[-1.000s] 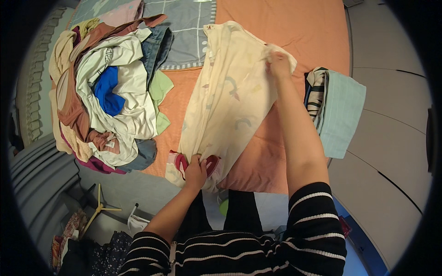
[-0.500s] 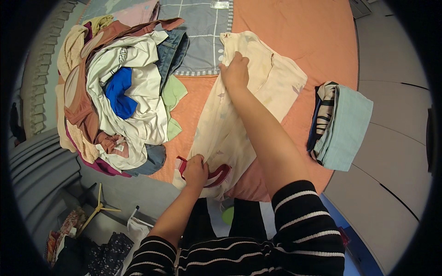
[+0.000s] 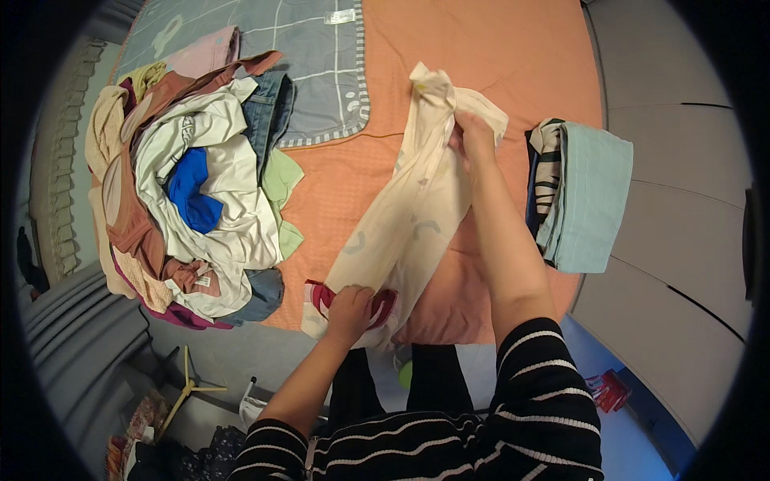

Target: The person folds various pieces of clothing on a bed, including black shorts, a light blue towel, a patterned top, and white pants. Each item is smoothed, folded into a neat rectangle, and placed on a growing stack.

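Observation:
A long cream garment [image 3: 401,220] with a scattered print lies lengthwise on the bed in front of me; a red band [image 3: 319,295] marks its near end. My left hand [image 3: 350,314] is closed on the cloth at that band. Farther off, my right hand [image 3: 475,138] grips the far part, its fingertips partly hidden in the fabric. The cloth between my hands is gathered into long folds, and its far end is bunched and slightly raised.
A heap of mixed clothes [image 3: 249,188] lies at the left, with a blue piece [image 3: 194,192] on top. Folded clothes [image 3: 589,192] sit at the bed's right edge. A grey checked quilt [image 3: 321,88] covers the far left. A yellow stand [image 3: 189,386] is on the floor.
My right hand has moved right, drawing the garment's far part inward so it is narrower and bunched. My left hand stays at the red band. The view has shifted slightly.

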### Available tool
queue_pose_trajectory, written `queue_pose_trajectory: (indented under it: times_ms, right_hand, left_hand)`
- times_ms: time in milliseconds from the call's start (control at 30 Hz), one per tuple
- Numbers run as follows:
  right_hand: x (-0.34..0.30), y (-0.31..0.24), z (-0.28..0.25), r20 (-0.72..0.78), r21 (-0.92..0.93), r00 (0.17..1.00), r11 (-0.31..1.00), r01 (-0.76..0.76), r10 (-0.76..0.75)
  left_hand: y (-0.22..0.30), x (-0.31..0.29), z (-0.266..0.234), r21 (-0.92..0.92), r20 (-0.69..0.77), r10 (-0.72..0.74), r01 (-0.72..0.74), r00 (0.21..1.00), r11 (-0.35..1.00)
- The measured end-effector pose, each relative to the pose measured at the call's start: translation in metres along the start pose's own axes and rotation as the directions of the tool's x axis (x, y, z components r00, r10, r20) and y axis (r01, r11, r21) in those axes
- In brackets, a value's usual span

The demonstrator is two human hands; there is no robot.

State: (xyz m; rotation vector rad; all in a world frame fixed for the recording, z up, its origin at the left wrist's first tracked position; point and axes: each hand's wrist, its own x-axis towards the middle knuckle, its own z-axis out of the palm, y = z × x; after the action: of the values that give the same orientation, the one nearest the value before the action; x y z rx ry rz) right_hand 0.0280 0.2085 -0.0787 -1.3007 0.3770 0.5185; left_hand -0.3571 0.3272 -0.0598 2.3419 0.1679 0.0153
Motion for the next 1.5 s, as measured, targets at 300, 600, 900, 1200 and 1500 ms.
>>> queue_pose_trajectory:
  times_ms: [300, 600, 900, 1200, 1500]
  right_hand:
    - [0.034, 0.044, -0.005, -0.266, -0.519, 0.943, 0.854, 0.034, -0.199]
    - [0.039, -0.002, -0.041, -0.283, -0.155, 0.933, 0.971, 0.184, -0.222]
    - [0.041, -0.009, -0.068, -0.292, -0.759, 0.742, 0.618, 0.204, -0.603]
    - [0.086, -0.049, -0.029, -0.338, -0.863, 0.829, 0.499, -0.084, -0.445]
    - [-0.076, -0.010, -0.072, -0.261, -0.665, 0.738, 0.670, 0.330, -0.622]
  left_hand:
    - [0.001, 0.013, 0.015, 0.016, 0.185, -0.077, 0.076, 0.980, 0.997]
    - [0.014, 0.019, 0.002, -0.106, 0.229, -0.165, 0.193, 0.959, 0.975]
    - [-0.005, 0.057, -0.001, 0.085, -0.288, -0.103, 0.132, 0.952, 0.988]
    - [-0.026, 0.070, 0.013, 0.155, -0.115, -0.296, 0.311, 0.948, 0.938]
    - [0.005, 0.074, 0.007, 0.161, -0.141, -0.243, 0.265, 0.960, 0.951]
